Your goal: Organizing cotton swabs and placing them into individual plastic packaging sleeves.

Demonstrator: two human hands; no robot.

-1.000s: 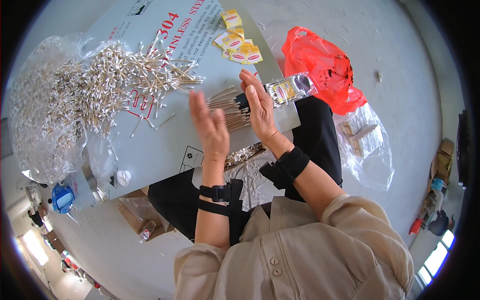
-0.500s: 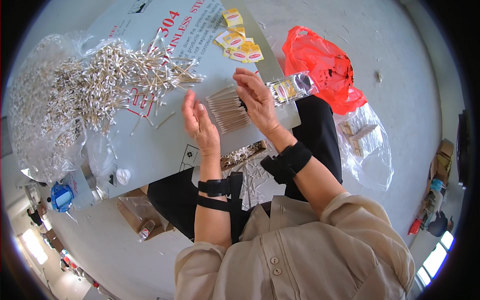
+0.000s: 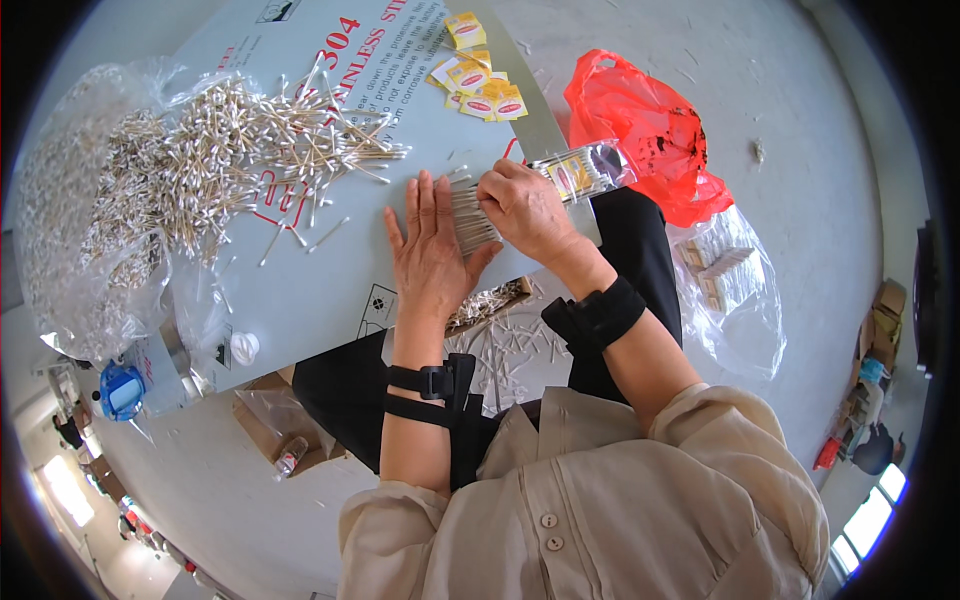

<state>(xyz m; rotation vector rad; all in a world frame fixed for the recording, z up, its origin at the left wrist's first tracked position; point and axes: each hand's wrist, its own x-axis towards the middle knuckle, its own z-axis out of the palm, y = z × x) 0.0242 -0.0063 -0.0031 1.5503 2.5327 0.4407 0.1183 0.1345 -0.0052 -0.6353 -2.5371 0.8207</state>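
A row of cotton swabs [image 3: 470, 222] lies side by side on the sheet-covered table, between my two hands. My left hand [image 3: 432, 250] is open, pressed flat along the row's left ends with the thumb stretched under its near side. Curled closed over the row's right end is my right hand [image 3: 533, 212]; what its fingertips hold is hidden. Just beyond that hand lies a clear bag of cotton swabs [image 3: 602, 166] with a yellow card [image 3: 570, 175] in it. A large heap of loose cotton swabs [image 3: 200, 165] spills from a clear plastic bag at the left.
Several yellow-and-white cards [image 3: 485, 95] lie at the table's far edge. A red plastic bag [image 3: 640, 130] and a clear bag of packs [image 3: 725, 270] sit to the right. Below the table's near edge is a box of swabs [image 3: 490, 305]. A blue container [image 3: 122, 390] stands at left.
My left hand has come down from upright to flat against the row's left ends. My right hand's fingers have curled closed over the row. The swabs look pushed closer together.
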